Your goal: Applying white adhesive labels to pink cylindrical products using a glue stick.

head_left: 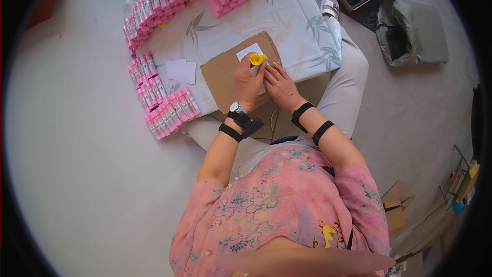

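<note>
At upper centre, the left hand (247, 83) clamps a yellow cylindrical plastic tube (257, 60) over a white paper rectangle (249, 50) on flat brown cardboard (219, 76); the right hand (281, 85) lies alongside, fingers extended. Probably gluing; the next stroke calls for steady paper.

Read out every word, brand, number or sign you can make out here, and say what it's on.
None can be read reliably.
Banded pink rolls: print on the pale bands, too small and blurred.
Wristwatch by the left hand: dial too small.
Yellow item in that hand: no text I can make out.
White paper on the cardboard: no print visible.
</note>
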The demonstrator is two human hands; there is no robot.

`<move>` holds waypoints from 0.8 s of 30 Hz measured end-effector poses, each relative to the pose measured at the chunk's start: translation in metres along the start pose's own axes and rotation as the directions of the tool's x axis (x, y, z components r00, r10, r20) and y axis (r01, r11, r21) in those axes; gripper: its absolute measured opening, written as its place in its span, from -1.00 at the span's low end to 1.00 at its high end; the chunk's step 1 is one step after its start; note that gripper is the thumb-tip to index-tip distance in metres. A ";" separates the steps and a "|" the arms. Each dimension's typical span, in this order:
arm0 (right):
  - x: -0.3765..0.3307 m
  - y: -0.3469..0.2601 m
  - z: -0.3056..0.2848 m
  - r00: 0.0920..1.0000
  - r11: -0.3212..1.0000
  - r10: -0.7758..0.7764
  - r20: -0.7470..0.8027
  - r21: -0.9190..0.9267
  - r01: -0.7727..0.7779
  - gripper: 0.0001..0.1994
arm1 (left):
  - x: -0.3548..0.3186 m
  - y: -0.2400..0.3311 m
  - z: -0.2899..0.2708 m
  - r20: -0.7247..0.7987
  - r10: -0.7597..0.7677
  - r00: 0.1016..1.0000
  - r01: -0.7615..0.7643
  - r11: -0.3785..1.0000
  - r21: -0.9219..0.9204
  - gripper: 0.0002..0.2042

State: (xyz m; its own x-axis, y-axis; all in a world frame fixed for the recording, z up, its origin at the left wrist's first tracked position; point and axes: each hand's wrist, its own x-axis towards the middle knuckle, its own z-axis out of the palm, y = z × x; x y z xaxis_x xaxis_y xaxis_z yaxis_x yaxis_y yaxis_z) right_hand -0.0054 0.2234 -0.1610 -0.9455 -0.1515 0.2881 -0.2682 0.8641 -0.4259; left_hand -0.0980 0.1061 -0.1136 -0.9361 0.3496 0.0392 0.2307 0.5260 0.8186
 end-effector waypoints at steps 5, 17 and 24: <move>0.001 0.000 -0.002 1.000 1.000 -0.001 -0.025 0.004 0.001 -0.60 | 0.008 -0.002 0.004 -0.049 0.022 0.999 -0.019 0.998 0.059 -0.65; 0.004 -0.002 -0.005 0.999 1.000 -0.003 -0.038 -0.013 0.002 -0.56 | 0.046 -0.013 -0.005 -0.149 -0.072 0.986 0.037 0.974 -0.224 -0.67; 0.003 -0.001 -0.002 1.000 1.000 -0.011 -0.007 -0.026 0.011 -0.57 | 0.001 0.004 -0.015 -0.030 -0.030 0.999 0.028 0.997 -0.078 -0.71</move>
State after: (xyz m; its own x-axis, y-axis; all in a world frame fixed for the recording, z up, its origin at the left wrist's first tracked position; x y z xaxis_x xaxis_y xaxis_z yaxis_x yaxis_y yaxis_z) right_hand -0.0075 0.2235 -0.1584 -0.9412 -0.1572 0.2991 -0.2733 0.8747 -0.4002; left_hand -0.1016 0.0972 -0.1017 -0.9501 0.3105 0.0315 0.1834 0.4737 0.8614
